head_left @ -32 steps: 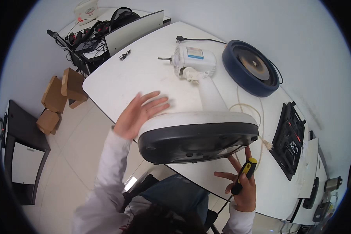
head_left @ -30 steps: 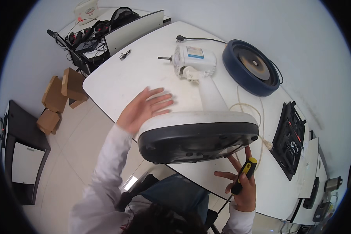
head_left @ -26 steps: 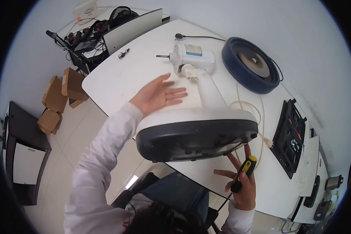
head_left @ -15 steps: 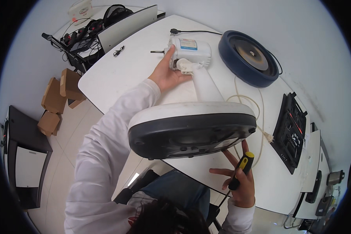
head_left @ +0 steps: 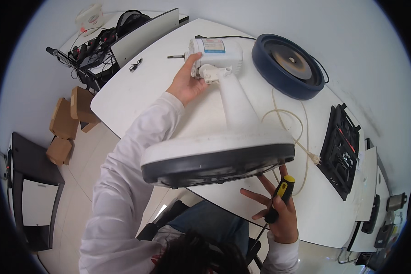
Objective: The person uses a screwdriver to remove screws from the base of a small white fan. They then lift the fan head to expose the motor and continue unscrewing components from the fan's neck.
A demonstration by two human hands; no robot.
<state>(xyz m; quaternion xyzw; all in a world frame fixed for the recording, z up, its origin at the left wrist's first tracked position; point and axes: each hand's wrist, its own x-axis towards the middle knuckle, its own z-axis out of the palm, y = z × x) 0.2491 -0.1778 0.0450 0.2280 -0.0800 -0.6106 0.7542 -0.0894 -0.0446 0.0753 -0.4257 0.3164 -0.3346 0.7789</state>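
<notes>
A white electric fan body (head_left: 235, 98) without blades lies tilted over the table, its motor housing (head_left: 228, 55) at the far end and a bare metal shaft pointing left. My left hand (head_left: 186, 84) is closed around the motor's left side by the neck joint, thumb on top. Its round base (head_left: 219, 157), white with a dark underside rim, faces me near the table's front edge. In my right hand (head_left: 283, 221) is a screwdriver (head_left: 280, 198) with a black and yellow handle, its shaft pointing down. Fingertips of that hand reach up to the base's right lower edge.
A dark blue ring-shaped part (head_left: 290, 66) rests on the table at the back right. To the right is an open black tool case (head_left: 338, 153), with a pale looped cord (head_left: 301, 128) nearby. A small black cable (head_left: 135, 65) lies at left. Cardboard boxes (head_left: 61, 123) stand on the floor.
The fan's base has tipped, so less of its dark underside shows, and the fan sits slightly farther left. My left hand keeps its grip on the motor; my right still has the screwdriver.
</notes>
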